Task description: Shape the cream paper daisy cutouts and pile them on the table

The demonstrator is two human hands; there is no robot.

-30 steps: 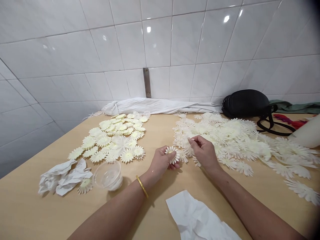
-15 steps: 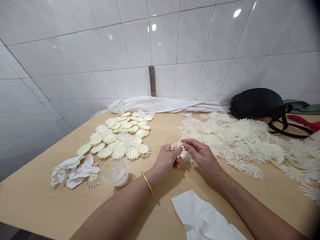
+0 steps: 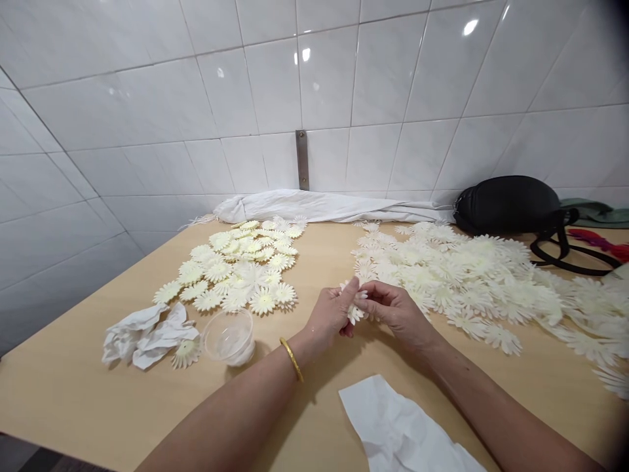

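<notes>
Between my two hands, above the middle of the table, is a white artificial flower [image 3: 356, 313], partly hidden by my fingers. My left hand [image 3: 330, 313], with a gold bangle on its wrist, is closed on the flower, thumb pointing up. The fingers of my right hand [image 3: 397, 313] pinch the flower's right side. Many loose white petal layers [image 3: 472, 282] lie in a heap to the right. On the left spreads a group of layered cream flowers [image 3: 236, 269]. Whether the held flower has one layer or more, I cannot tell.
A clear plastic cup [image 3: 228, 337] stands left of my hands, beside crumpled tissue [image 3: 137, 334] and a single flower [image 3: 186, 354]. White paper [image 3: 407, 426] lies between my forearms. A black bag [image 3: 508, 204] and rolled white cloth [image 3: 314, 206] sit along the tiled wall.
The flower has tilted, its petals now pointing downward between the fingers. My left thumb has lifted to point up, and my right hand has come slightly lower and closer to the left.
</notes>
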